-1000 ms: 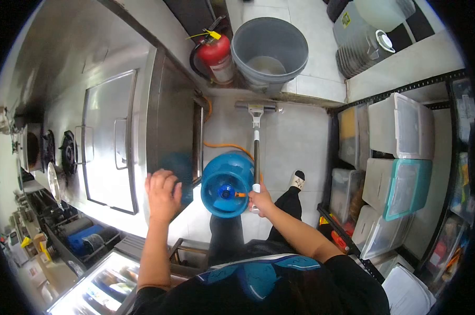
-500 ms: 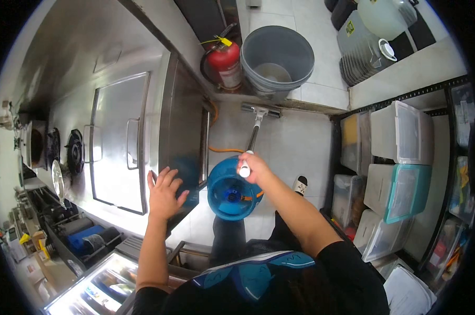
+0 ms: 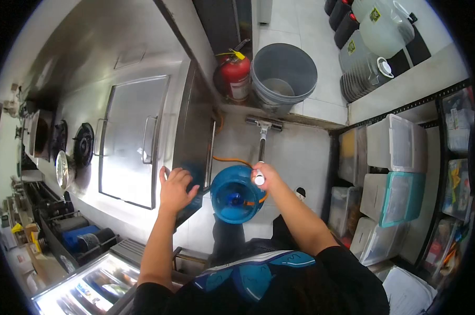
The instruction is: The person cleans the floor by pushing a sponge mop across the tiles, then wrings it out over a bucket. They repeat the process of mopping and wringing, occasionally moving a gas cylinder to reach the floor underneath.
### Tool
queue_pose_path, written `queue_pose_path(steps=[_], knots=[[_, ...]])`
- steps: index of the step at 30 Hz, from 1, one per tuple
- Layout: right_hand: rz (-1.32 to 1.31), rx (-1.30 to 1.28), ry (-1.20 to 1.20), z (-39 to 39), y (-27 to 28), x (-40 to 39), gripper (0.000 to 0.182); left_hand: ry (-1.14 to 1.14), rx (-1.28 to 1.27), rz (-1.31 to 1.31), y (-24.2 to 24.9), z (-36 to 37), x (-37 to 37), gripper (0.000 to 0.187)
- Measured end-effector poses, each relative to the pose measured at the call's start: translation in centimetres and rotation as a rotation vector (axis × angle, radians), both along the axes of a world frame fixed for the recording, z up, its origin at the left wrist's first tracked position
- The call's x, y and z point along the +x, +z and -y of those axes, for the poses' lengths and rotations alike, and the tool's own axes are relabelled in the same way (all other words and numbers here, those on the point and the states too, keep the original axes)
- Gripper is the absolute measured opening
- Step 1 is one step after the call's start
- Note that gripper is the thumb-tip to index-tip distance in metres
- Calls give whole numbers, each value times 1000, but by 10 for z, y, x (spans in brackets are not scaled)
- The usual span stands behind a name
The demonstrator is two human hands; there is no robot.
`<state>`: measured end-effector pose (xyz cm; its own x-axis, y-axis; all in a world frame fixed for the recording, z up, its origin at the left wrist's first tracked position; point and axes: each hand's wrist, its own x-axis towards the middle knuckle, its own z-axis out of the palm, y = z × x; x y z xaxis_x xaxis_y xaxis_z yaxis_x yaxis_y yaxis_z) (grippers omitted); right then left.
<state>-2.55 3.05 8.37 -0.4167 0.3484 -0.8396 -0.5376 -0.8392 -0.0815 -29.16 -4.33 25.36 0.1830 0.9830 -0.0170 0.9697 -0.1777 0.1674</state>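
Note:
My right hand [image 3: 269, 176] is wrapped round the white grip of a long-handled floor mop [image 3: 262, 149]. Its wide, flat head [image 3: 264, 124] lies on the tiles by the raised step. Just below and left of that hand stands a blue gas cylinder [image 3: 232, 210], with an orange hose [image 3: 232, 159] running from it. My left hand [image 3: 176, 190] is open, fingers spread, resting on the edge of the stainless steel counter [image 3: 166, 157].
A grey bucket [image 3: 284, 73] and a red fire extinguisher [image 3: 237, 79] stand on the step ahead. Lidded plastic bins [image 3: 392, 142] fill the shelf at right. Gas burners [image 3: 83, 144] are at left. My shoe [image 3: 300, 192] shows beside the cylinder.
The view has shifted, so most things sit slightly lower and further right. The mop's handle looks more upright in view, its head still by the step. Both hands keep their hold and place.

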Motion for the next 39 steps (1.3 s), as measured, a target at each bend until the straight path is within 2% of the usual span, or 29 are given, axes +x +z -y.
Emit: queue_pose_path(steps=[5, 12, 13, 16, 19, 23, 35, 39], knots=[[31, -1, 41, 27, 28, -11, 7, 5, 19, 28, 0, 2, -1, 23], [51, 32, 91, 68, 38, -53, 12, 1, 33, 50, -2, 2, -6, 21], [129, 90, 80, 74, 39, -66, 18, 1, 44, 58, -3, 2, -7, 21], [216, 114, -65, 74, 25, -105, 14, 5, 44, 64, -7, 4, -8, 22], [227, 172, -109, 61, 7, -131, 15, 0, 49, 72, -10, 3, -10, 21], [214, 172, -132, 47, 0, -142, 35, 0, 43, 70, -9, 2, -9, 21], [162, 165, -192, 33, -5, -148, 37, -7, 62, 92, -7, 3, -9, 19], [189, 152, -196, 37, -8, -145, 25, -19, 74, 96, -8, 5, -10, 18]])
